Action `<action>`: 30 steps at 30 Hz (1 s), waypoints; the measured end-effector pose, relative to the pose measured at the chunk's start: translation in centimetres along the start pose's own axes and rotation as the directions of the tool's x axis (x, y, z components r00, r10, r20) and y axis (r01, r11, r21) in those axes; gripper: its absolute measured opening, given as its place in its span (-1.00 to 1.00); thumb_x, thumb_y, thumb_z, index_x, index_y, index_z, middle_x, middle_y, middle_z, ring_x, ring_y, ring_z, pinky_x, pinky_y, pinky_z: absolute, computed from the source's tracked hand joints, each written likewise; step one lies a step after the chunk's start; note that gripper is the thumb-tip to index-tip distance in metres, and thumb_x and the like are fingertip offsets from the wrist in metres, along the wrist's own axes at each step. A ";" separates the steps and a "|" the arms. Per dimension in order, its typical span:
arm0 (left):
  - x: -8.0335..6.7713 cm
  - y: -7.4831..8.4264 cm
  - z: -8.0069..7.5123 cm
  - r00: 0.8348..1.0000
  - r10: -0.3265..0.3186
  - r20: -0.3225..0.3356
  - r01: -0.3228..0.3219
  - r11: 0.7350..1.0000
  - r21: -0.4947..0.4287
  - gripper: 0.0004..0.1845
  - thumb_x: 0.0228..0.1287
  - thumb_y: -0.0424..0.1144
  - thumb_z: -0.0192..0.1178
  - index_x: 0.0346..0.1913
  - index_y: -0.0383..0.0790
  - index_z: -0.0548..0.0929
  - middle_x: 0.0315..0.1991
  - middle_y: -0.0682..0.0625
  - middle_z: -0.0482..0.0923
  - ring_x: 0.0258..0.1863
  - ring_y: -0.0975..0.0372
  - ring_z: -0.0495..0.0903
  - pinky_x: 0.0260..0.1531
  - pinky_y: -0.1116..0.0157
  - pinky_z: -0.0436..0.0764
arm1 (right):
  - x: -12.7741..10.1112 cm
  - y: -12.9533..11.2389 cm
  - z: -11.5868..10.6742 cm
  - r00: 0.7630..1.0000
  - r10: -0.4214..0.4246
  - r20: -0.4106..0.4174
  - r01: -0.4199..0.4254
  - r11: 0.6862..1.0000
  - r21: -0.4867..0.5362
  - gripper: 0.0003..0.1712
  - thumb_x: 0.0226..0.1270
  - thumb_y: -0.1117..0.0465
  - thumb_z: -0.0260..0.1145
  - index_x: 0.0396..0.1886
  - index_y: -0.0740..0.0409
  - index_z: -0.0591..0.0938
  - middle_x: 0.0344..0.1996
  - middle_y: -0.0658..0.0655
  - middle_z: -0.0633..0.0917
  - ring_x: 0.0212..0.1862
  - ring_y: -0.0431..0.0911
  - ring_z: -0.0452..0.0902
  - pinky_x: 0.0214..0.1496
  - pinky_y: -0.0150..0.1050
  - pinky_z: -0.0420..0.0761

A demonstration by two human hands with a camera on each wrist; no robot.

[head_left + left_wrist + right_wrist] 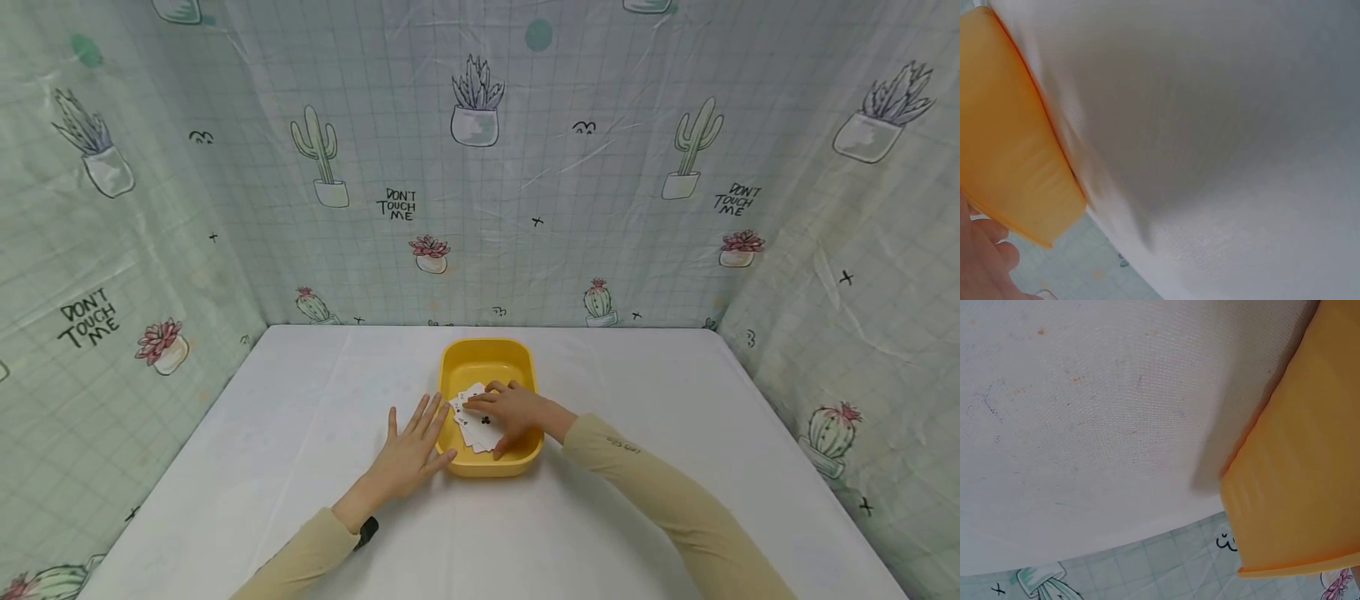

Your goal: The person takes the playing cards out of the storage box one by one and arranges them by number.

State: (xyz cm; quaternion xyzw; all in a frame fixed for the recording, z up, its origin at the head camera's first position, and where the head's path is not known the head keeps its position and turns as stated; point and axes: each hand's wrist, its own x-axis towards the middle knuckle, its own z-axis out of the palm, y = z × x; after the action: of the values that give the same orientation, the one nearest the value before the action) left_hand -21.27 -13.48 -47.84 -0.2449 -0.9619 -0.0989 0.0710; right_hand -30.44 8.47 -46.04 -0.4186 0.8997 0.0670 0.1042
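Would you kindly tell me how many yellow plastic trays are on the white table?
1: the yellow plastic tray sits mid-table, holding playing cards beneath the right hand.

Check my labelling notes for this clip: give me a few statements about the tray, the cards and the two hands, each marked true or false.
1. The playing cards lie inside the yellow tray. True.
2. The right hand rests on the cards in the tray. True.
3. The left hand grips a card lifted above the table. False: it lies flat on the white table, fingers spread, against the tray's left side.
4. The tray stands at the table's right edge. False: it sits near the middle, toward the back.
5. Both arms wear pale yellow sleeves. True.
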 end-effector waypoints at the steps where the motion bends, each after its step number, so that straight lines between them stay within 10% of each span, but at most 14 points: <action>1: 0.0 0.0 0.0 1.000 0.000 -0.002 0.000 1.000 0.003 -0.21 0.25 0.23 -0.18 0.39 -0.15 -0.05 0.43 -0.08 -0.16 0.41 0.04 -0.15 0.16 -0.30 -0.21 | 0.0 0.0 0.1 1.000 0.000 -0.003 0.000 1.000 0.000 0.10 -0.28 -0.47 0.22 0.35 -0.29 0.09 0.33 -0.13 0.22 0.33 -0.02 0.06 0.28 0.08 0.16; 30: 0.0 0.0 0.1 1.000 0.009 -0.026 -0.009 1.000 0.021 -0.22 0.25 0.22 -0.17 0.38 -0.18 0.00 0.42 -0.11 -0.09 0.41 0.05 -0.13 0.15 -0.29 -0.18 | 0.3 0.0 -0.1 0.999 0.021 -0.028 -0.021 1.000 0.024 0.07 -0.39 -0.49 0.26 0.25 -0.24 0.28 0.15 -0.06 0.37 0.18 -0.06 0.16 0.20 -0.02 0.26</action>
State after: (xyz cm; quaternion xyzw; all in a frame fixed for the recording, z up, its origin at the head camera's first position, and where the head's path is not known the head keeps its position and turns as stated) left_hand -21.33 -13.47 -47.89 -0.2472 -0.9607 -0.0918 0.0867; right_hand -30.64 8.27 -46.00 -0.4087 0.9062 0.0516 0.0957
